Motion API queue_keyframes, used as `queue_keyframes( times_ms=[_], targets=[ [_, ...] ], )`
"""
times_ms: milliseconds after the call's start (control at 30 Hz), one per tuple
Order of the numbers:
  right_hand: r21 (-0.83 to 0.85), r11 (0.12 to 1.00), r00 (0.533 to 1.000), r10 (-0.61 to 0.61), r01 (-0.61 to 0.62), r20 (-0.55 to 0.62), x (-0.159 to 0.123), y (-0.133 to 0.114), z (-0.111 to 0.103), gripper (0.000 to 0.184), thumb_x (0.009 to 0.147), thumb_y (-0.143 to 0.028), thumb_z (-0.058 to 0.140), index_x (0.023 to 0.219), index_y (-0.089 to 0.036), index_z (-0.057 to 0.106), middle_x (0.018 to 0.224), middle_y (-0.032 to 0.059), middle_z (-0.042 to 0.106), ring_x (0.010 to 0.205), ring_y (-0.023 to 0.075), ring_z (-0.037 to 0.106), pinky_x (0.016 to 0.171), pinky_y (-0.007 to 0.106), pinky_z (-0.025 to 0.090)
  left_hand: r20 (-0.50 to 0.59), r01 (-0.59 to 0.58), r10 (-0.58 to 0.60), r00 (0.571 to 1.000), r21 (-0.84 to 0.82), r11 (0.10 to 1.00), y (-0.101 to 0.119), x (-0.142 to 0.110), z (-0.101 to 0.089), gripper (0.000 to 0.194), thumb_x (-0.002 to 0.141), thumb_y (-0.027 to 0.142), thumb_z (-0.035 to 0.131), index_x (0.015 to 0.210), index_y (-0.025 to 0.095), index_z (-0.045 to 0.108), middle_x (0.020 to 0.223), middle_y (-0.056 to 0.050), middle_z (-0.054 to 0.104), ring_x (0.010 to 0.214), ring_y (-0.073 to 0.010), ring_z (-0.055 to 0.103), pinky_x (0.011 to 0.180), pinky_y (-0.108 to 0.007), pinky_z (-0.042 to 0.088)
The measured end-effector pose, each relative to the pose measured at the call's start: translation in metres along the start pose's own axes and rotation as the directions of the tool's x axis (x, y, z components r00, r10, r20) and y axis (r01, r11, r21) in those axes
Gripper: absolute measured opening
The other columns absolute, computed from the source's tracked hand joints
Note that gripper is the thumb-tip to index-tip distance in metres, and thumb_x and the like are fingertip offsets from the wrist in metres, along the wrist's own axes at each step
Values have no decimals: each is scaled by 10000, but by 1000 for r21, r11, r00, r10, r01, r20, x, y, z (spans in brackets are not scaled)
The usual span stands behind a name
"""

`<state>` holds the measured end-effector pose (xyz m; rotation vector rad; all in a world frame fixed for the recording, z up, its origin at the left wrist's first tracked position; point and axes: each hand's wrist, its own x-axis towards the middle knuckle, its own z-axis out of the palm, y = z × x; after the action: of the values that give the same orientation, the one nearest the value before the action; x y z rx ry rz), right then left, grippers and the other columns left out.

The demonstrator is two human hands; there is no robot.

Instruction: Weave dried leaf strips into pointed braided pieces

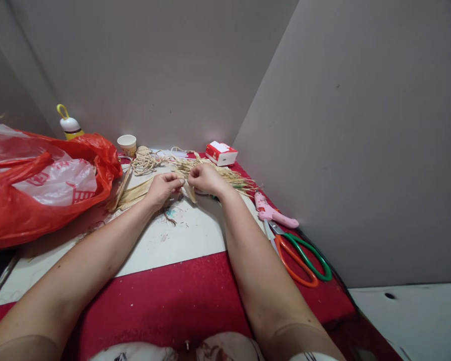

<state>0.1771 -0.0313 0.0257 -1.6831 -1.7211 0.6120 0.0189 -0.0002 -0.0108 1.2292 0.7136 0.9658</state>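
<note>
My left hand (163,188) and my right hand (206,178) are close together over a white board (180,235) on the red table. Both have their fingers pinched on pale dried straw strips (190,188) that hang down between them. More flat strips (133,194) lie under and to the left of my left hand. A heap of thin straw stalks (233,178) spreads out behind my right hand.
A red plastic bag (41,185) fills the left side. Behind it stands a yellow-white bottle (69,125), then a paper cup (127,144), coiled twine (145,160) and a red-white box (221,153). A pink glue gun (272,213) and orange-green scissors (300,255) lie at the right by the grey wall.
</note>
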Motion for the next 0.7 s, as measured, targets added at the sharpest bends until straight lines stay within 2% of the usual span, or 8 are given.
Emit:
queue_keyframes(
  times_ms=[100,233,333,433,500,533,633,700],
  targets=[
    [-18,998,980,56,-60,-189,5,9,-8,181,687,-88,577,532,-175,539,500,-13,542,494,103,531,480,206,378,23,10,-9,1000,-54,999,1,0,1,285,545,278,839,685,115,652,596,16,597,505,-66,527,543,-213,473],
    [434,900,857,260,-49,-444,4,19,-39,127,755,-137,506,643,-195,523,591,6,615,477,113,578,437,205,408,-27,66,-70,997,-132,989,0,4,-3,257,578,221,817,717,111,631,588,15,602,517,-80,564,540,-214,513],
    [563,812,598,377,154,-708,1,27,-68,73,791,-164,478,732,-207,474,654,-14,630,520,111,619,434,183,427,-77,93,-108,991,-174,980,-2,8,-8,174,646,162,759,709,107,607,587,-3,619,525,-87,590,522,-198,523],
    [381,894,306,303,238,-903,-3,38,-86,38,827,-210,472,795,-208,491,703,-21,633,633,118,657,558,213,505,-97,105,-124,988,-179,978,-5,10,-9,128,692,132,719,707,102,595,582,-11,623,516,-86,597,504,-186,525],
    [182,974,241,146,137,-959,-5,46,-85,75,834,-224,485,808,-192,548,747,7,655,715,136,659,698,262,528,-104,110,-129,986,-173,979,-6,10,-8,126,699,119,713,729,105,592,582,-11,628,510,-88,599,497,-190,528],
    [94,994,293,73,61,-953,-5,50,-81,100,833,-222,493,806,-181,580,769,27,671,749,148,656,758,284,521,-107,108,-127,986,-169,980,-6,10,-8,136,697,115,717,739,109,587,580,-11,630,508,-91,600,494,-193,529],
    [-82,984,673,46,-157,-738,-4,60,-63,118,788,-194,555,800,-163,668,824,69,710,814,187,655,820,317,499,-105,96,-113,988,-158,983,-6,9,-7,177,681,127,742,751,113,580,574,-8,631,500,-92,598,496,-200,531],
    [-165,953,849,140,-255,-509,-3,63,-54,156,720,-179,632,851,-173,716,875,79,728,854,214,665,824,331,497,-94,92,-108,990,-154,984,-6,9,-7,209,661,159,772,748,106,589,582,-9,632,499,-87,595,504,-201,531]
  ],
)
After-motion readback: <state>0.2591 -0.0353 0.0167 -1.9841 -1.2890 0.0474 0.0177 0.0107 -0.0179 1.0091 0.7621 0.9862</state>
